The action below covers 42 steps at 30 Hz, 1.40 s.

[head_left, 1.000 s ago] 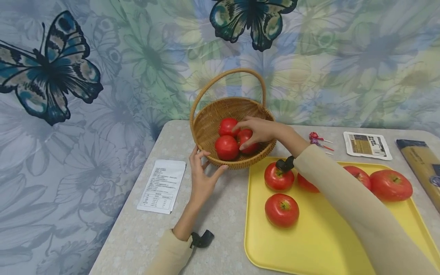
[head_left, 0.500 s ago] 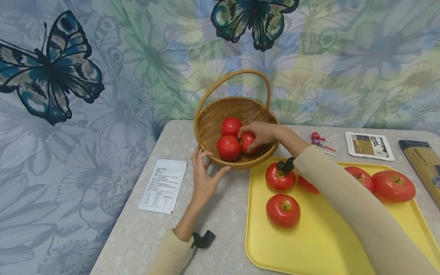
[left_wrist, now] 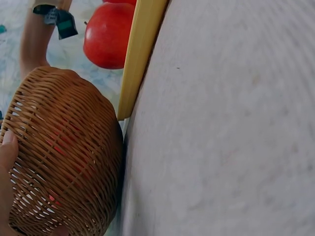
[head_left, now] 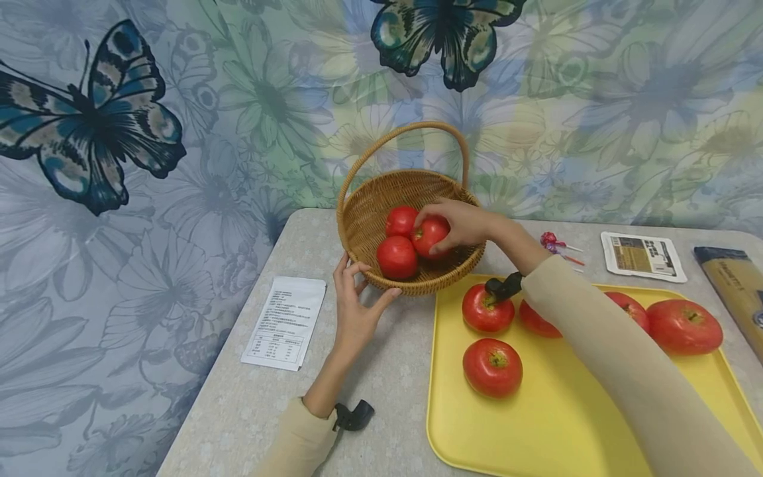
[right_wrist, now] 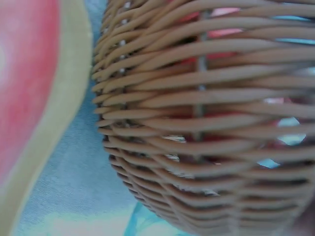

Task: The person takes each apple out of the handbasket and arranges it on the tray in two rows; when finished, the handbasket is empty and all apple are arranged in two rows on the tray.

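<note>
A round wicker basket (head_left: 363,225) with a tall arched handle leans toward me at the back of the table. My left hand (head_left: 353,311) holds its near left rim, thumb in front and fingers along the side. Inside it my right hand (head_left: 461,222) grips a red apple (head_left: 430,237) between thumb and fingers. Two more red apples lie beside that one, a nearer apple (head_left: 397,257) and a farther apple (head_left: 401,220). In the left wrist view the basket's woven side (left_wrist: 69,147) covers most of the fruit. The right wrist view shows the weave (right_wrist: 197,108) close up, with red behind it.
A yellow tray (head_left: 471,437) with several red apples (head_left: 492,368) stands right of the basket, partly under my right sleeve. A white printed packet (head_left: 283,322) lies at left. Lollipops (head_left: 557,244), a flat pack (head_left: 644,256) and a brown bag (head_left: 733,285) lie at the back right.
My right hand has risen a little inside the basket, and the apple in its fingers has come up with it. The left hand keeps its hold on the rim.
</note>
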Each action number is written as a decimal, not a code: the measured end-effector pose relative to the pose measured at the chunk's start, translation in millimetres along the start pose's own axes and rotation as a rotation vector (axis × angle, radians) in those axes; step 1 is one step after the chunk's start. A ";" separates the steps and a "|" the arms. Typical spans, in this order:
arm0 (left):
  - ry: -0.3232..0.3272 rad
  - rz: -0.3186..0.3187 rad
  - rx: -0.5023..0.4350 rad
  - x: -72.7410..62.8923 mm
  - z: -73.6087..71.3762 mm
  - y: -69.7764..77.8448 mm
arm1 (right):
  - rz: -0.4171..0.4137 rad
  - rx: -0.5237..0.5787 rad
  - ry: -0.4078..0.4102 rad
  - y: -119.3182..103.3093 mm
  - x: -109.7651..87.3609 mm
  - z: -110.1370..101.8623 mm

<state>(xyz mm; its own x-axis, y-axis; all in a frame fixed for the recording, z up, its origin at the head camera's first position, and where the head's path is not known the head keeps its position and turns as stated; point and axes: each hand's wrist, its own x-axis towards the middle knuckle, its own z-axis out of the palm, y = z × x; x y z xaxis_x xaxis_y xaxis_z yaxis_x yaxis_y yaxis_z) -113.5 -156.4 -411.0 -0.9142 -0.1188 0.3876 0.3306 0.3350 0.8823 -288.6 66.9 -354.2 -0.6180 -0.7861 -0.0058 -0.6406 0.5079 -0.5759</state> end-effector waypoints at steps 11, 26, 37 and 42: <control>-0.003 -0.008 0.005 0.2 3.8 1.4 | -0.063 0.230 0.260 -28.1 -67.6 -21.5; 0.004 0.005 -0.005 1.1 4.1 1.5 | 0.103 0.124 0.494 -35.6 -244.1 40.6; 0.011 -0.010 0.014 -0.3 0.2 2.0 | 0.195 0.205 0.510 -36.7 -291.6 93.7; -0.005 -0.012 0.011 -0.3 2.6 1.7 | 0.205 0.273 0.476 -29.2 -297.7 108.4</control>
<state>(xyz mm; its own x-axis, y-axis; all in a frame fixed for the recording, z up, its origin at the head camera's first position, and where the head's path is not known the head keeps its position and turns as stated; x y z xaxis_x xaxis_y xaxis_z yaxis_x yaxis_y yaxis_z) -113.3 -153.4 -410.3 -0.9193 -0.1186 0.3753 0.3166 0.3435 0.8842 -36.4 247.9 -424.2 -0.8940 -0.4047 0.1920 -0.3846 0.4739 -0.7921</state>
